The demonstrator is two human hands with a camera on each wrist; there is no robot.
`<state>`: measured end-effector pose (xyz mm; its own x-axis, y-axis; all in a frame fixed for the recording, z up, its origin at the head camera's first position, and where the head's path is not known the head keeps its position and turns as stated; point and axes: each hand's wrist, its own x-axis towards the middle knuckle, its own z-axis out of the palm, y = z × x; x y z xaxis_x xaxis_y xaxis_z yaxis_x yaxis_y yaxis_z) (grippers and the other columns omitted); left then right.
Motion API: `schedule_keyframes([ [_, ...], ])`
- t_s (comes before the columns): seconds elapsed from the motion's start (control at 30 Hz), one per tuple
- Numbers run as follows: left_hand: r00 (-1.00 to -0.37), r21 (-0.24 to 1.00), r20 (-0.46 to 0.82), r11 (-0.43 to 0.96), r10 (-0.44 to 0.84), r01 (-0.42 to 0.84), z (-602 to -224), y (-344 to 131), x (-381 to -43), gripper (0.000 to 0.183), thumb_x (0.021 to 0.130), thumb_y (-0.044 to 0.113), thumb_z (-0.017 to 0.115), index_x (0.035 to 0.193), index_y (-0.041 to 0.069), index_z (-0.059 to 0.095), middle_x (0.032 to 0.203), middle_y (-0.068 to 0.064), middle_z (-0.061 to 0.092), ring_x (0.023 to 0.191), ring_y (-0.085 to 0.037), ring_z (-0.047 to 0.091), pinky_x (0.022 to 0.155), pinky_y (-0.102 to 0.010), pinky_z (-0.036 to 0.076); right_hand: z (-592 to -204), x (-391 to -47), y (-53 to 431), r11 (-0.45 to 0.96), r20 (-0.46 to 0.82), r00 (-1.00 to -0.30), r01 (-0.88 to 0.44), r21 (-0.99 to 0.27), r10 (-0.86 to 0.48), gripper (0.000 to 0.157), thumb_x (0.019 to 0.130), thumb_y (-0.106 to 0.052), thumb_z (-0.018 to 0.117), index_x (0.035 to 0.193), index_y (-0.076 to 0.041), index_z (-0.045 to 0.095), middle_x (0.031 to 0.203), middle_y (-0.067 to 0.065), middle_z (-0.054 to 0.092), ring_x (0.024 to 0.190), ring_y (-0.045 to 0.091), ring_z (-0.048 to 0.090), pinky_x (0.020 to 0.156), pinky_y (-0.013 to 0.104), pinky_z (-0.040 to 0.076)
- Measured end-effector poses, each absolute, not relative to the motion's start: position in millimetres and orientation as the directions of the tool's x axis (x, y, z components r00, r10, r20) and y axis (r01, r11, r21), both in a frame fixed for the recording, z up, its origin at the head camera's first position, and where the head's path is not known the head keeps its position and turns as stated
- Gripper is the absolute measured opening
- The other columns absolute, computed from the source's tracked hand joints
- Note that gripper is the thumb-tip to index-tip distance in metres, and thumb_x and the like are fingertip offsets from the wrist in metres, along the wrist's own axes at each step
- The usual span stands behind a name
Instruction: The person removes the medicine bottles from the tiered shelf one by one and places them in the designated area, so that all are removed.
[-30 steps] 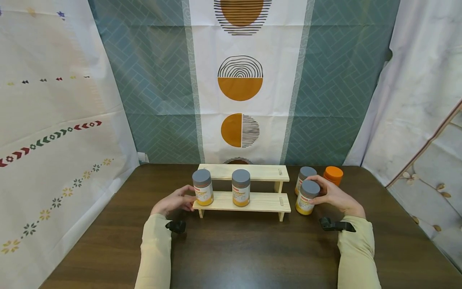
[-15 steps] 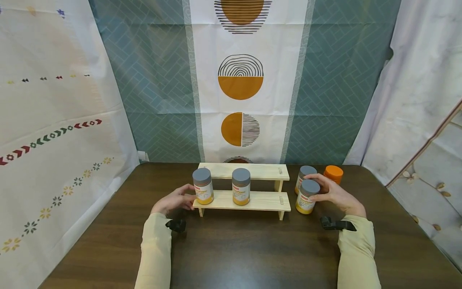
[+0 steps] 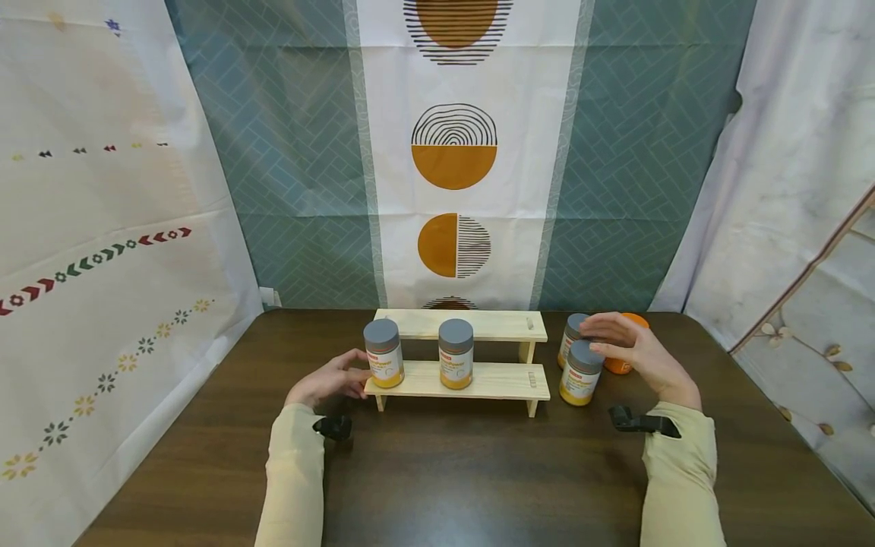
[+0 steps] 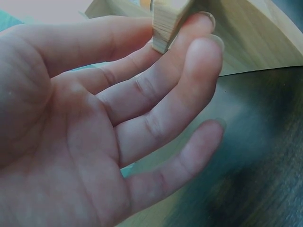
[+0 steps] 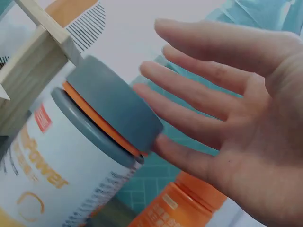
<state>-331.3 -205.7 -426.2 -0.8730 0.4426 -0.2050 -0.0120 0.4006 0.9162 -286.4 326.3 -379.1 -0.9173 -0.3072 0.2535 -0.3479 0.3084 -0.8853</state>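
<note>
My left hand [image 3: 331, 378] is at the left end of a two-step wooden rack [image 3: 506, 382], pinching the lower board's end [image 4: 163, 35] between thumb and fingers. Two grey-lidded jars with white and yellow labels stand upright on that lower board, a left jar [image 3: 386, 361] and a middle jar [image 3: 456, 361]. Right of the rack, a similar front jar [image 3: 579, 380] stands on the table. Beside its lid my right hand [image 3: 642, 355] is spread, fingers apart and holding nothing. The right wrist view shows this jar's grey lid [image 5: 113, 104] close by the fingertips.
Behind the front jar stands another grey-lidded jar [image 3: 570, 346], partly hidden. An orange jar [image 3: 618, 366] sits behind my right hand, mostly covered by it. The rack's upper board [image 3: 472, 325] runs along the back, before a patterned curtain [image 3: 615, 190].
My right hand has let go of the front jar's lid, its fingers opening as it moved up and slightly right. The jar stays standing. My left hand has not visibly moved.
</note>
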Motion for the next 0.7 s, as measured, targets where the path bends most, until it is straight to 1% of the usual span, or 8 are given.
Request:
schedule_keyframes([
  [0.13,-0.872,0.917,-0.201,0.399,0.446,-0.007,-426,-206,-331,0.045,0.097,0.019,0.056,0.132,-0.002,0.038,0.087,0.0,0.069,0.073,-0.015,0.064,0.082,-0.038,0.056,-376,-288,320,0.296,0.287,-0.919,-0.363,-0.883,-0.271,0.04,0.095,-0.014,0.061,0.131,0.001,0.05,0.124,0.003,0.063,0.113,0.006,0.062,0.089,0.014,0.048],
  [0.23,-0.872,0.918,-0.201,0.397,0.446,-0.008,-426,-206,-331,0.045,0.097,0.019,0.056,0.133,-0.002,0.038,0.086,0.0,0.069,0.072,-0.015,0.064,0.081,-0.037,0.056,-372,-288,315,0.292,0.293,-0.926,-0.356,-0.888,-0.237,0.04,0.094,-0.016,0.063,0.129,0.0,0.052,0.12,-0.003,0.065,0.109,0.005,0.063,0.088,0.014,0.049],
  [0.43,-0.87,0.919,-0.201,0.395,0.45,-0.008,-426,-206,-331,0.046,0.097,0.019,0.056,0.133,-0.002,0.038,0.086,0.0,0.068,0.072,-0.015,0.064,0.081,-0.037,0.056,-364,-286,302,0.283,0.304,-0.935,-0.347,-0.894,-0.183,0.041,0.092,-0.018,0.066,0.128,-0.002,0.054,0.118,-0.001,0.068,0.106,0.006,0.066,0.087,0.015,0.05],
  [0.5,-0.87,0.918,-0.201,0.397,0.45,-0.006,-426,-206,-331,0.046,0.097,0.02,0.056,0.133,-0.002,0.038,0.085,0.0,0.068,0.073,-0.015,0.064,0.081,-0.037,0.056,-361,-286,297,0.282,0.303,-0.935,-0.345,-0.895,-0.182,0.04,0.092,-0.018,0.067,0.127,-0.004,0.054,0.117,-0.004,0.068,0.106,0.006,0.066,0.087,0.016,0.05],
  [0.57,-0.872,0.917,-0.202,0.399,0.446,-0.008,-426,-205,-331,0.046,0.097,0.02,0.056,0.133,-0.001,0.038,0.085,0.0,0.068,0.073,-0.015,0.064,0.081,-0.037,0.056,-358,-286,292,0.277,0.303,-0.935,-0.346,-0.897,-0.186,0.037,0.091,-0.017,0.067,0.126,-0.008,0.056,0.114,-0.01,0.068,0.104,0.004,0.065,0.086,0.016,0.05],
  [0.7,-0.873,0.916,-0.204,0.402,0.442,-0.011,-426,-206,-331,0.046,0.097,0.021,0.056,0.134,-0.001,0.038,0.086,0.0,0.068,0.073,-0.016,0.063,0.082,-0.037,0.056,-353,-285,284,0.255,0.328,-0.918,-0.38,-0.889,-0.223,0.034,0.092,-0.014,0.066,0.125,-0.011,0.057,0.113,-0.014,0.067,0.103,0.002,0.065,0.086,0.017,0.05],
])
